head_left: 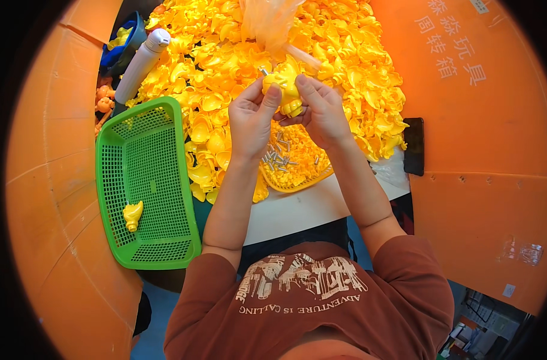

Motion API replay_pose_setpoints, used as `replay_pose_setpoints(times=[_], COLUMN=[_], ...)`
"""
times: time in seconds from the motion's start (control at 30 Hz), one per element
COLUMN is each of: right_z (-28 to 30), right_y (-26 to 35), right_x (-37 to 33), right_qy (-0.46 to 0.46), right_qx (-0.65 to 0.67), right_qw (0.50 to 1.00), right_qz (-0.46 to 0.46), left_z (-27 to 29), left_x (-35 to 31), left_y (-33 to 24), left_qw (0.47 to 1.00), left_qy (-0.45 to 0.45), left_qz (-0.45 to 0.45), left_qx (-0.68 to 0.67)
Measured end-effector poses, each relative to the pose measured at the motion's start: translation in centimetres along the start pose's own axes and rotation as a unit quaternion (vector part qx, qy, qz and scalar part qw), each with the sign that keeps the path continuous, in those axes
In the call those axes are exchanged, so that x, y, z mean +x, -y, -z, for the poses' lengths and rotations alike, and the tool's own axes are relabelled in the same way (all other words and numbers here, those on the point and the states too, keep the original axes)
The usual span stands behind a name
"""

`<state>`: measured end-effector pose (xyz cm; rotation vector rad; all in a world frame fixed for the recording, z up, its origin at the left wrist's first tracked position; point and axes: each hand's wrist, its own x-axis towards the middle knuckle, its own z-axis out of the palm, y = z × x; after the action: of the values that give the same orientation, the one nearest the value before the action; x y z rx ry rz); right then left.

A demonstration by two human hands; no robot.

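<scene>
Between both hands, over the heap, is a glossy yellow plastic toy part [287, 84] with a knobbed lower end. My left hand [249, 123] grips its left side, thumb pressed on the front. On the other side my right hand [326, 114] holds it with thumb and fingers. A small metal pin [264, 71] shows at the left fingertips; whether it sits in the part I cannot tell. Just below the hands is a shallow yellow basket [303, 187], holding small yellow pieces and several metal pins [276, 159].
Loose yellow shells [210, 99] heap across the table [297, 215]. At left, a green basket [192, 240] holds one yellow toy part [132, 215]. Beyond it stands a pale bottle [140, 69]. A clear bag [270, 21] lies at the back, a black flat object [414, 147] at right; orange panels [477, 132] flank both sides.
</scene>
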<state>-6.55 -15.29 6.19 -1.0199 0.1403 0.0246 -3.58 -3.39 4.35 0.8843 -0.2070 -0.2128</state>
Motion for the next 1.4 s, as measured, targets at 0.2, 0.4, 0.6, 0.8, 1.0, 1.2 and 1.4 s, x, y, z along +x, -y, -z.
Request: replay_pose_setpoints(times=[0.2,0.4,0.6,0.8,1.0,1.2,1.4], right_z=[0.3,0.7,0.5,0.8,0.8,0.2,0.4], right_y=[-0.3,0.6,-0.3,-0.7,-0.5,-2.5,-1.6], right_x=[-0.4,-0.7,-0.6,-0.4,-0.1,0.2,-0.5], right_qy=[-0.020,0.056,0.071,0.084,0.092,0.064,0.029], right_qx=[-0.111,-0.168,-0.166,-0.272,-0.309,-0.171,-0.094], right_qw=[0.986,0.978,0.967,0.928,0.909,0.964,0.988], right_qz=[0.122,0.113,0.181,0.240,0.265,0.195,0.116], left_z=[-0.5,0.2,0.7,0.8,0.4,0.1,-0.1], left_x=[-0.3,-0.1,0.0,0.1,-0.1,-0.3,0.2], left_y=[0.1,-0.2,0.0,0.3,0.4,0.8,0.4], left_qw=[0.999,0.997,0.991,0.986,0.991,0.998,0.987], left_qy=[-0.003,0.047,0.081,0.088,0.056,-0.033,-0.097], left_qz=[-0.032,-0.037,-0.088,-0.119,-0.113,-0.045,-0.024], left_qx=[0.016,0.040,0.065,0.077,0.030,-0.015,-0.124])
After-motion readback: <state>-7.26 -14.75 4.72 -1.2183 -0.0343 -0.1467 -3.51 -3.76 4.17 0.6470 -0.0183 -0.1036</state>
